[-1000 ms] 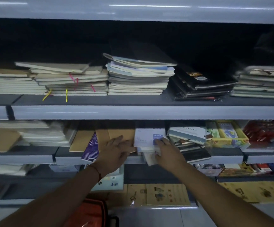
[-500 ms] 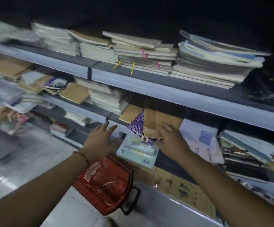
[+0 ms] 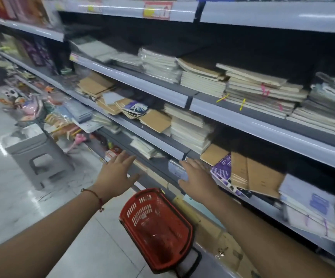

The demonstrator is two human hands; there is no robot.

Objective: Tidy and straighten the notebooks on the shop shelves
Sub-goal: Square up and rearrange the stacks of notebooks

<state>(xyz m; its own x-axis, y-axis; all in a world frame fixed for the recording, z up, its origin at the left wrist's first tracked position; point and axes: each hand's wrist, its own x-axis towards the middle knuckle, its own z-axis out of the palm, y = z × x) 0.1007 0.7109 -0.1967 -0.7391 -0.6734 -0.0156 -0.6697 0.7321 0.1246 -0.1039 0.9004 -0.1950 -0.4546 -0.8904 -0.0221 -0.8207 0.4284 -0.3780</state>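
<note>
Stacks of cream notebooks (image 3: 258, 87) lie on the upper grey shelf (image 3: 242, 119). On the shelf below, brown kraft notebooks (image 3: 256, 176) and a purple-covered one (image 3: 221, 169) lean over the front edge. My right hand (image 3: 197, 178) is flat and spread at that shelf's edge, just left of the purple notebook, over a pale packet (image 3: 175, 169). My left hand (image 3: 116, 172) hovers open in front of a lower shelf, holding nothing. More kraft and purple notebooks (image 3: 134, 111) lie untidily further left.
A red shopping basket (image 3: 156, 227) stands on the floor below my hands. A grey plastic stool (image 3: 36, 153) is in the aisle to the left. Toys and packets crowd the far left shelves. Cardboard items (image 3: 212, 227) line the bottom shelf.
My view has swung left along the aisle. Both hands have left the kraft notebooks and shifted left; the right hand no longer presses on them.
</note>
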